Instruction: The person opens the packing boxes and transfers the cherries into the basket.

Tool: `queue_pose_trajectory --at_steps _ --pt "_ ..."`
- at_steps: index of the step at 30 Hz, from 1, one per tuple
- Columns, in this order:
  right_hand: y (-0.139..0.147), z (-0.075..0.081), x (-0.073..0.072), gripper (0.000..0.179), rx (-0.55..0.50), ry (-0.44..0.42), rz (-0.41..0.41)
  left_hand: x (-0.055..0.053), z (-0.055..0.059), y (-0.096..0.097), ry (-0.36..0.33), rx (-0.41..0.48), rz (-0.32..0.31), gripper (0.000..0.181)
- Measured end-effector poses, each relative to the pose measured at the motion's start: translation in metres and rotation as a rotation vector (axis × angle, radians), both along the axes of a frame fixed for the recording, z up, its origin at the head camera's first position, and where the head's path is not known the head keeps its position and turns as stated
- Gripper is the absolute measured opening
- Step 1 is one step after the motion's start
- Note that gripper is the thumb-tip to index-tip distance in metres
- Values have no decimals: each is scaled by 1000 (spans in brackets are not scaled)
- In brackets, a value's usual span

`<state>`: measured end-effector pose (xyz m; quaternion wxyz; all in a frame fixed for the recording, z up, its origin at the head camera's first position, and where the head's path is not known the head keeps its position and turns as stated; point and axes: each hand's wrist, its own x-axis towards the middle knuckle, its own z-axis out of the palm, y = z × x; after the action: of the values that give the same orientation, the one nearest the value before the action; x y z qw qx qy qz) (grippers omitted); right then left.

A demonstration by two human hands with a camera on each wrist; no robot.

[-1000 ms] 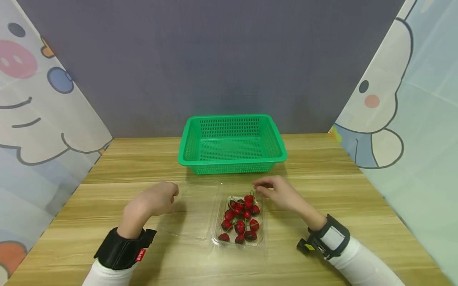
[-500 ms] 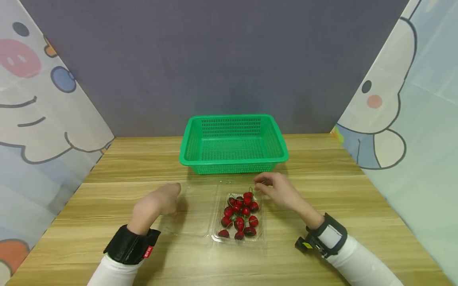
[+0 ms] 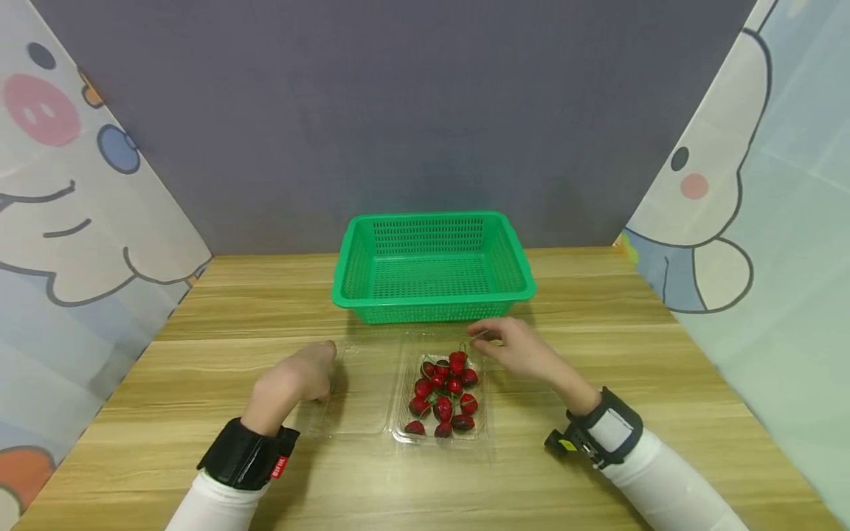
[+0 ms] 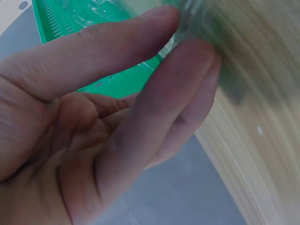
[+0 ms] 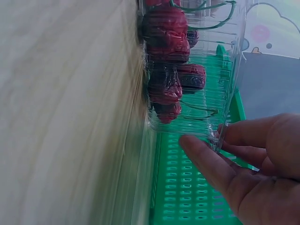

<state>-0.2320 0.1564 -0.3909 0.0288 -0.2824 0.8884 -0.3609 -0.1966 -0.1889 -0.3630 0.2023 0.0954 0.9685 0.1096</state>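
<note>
**Position changes**

The table (image 3: 425, 487) and the green basket (image 3: 432, 302), which stands beyond both sets of fingers, hold their positions. The clear container (image 3: 396, 391) now lies slightly closer to the basket than one second ago. It spans the gap between the hands: lid (image 3: 361, 398) extending from the left fingers, tray (image 3: 402, 417) on the inner side of the right fingers. The left hand (image 3: 295, 380) has shifted slightly inward; its thumb and fingers pinch the lid's outer edge. The right hand (image 3: 521, 350) has advanced slightly; its thumb and fingers pinch the tray's far outer corner. The cherries (image 3: 441, 408) shift with the tray and lie inward and nearside of the right fingertips.

Assessment: the container appears controlled from both ends, and its load undisturbed. Whether the tray base is off the table cannot be determined.

**Edges and clearance**

The grey panel (image 3: 425, 110) bounds the far side, behind the basket. Bare table extends outward of both hands and nearside of the fingers. The basket's front rim is just beyond the right fingertips; forward room is narrow. One cherry stem (image 3: 462, 346) rises just beside those fingertips; treat it as a possible snag.
</note>
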Motion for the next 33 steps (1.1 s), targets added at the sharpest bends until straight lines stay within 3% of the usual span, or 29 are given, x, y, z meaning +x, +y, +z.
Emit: queue_pose_trajectory --at_steps 10,20,23,27,33 --pt "-4 0 -1 29 -9 73 0 4 0 -1 39 -26 8 29" --pt "-12 6 4 24 -74 287 -18 10 0 -4 -2 -14 55 25" --pt "-16 10 9 19 -26 341 -7 11 1 -5 -5 -32 52 25" --pt "-22 9 14 14 115 421 -3 11 2 -4 35 -64 43 33" --pt "-28 8 21 20 275 517 -35 10 4 1 84 -57 43 41"
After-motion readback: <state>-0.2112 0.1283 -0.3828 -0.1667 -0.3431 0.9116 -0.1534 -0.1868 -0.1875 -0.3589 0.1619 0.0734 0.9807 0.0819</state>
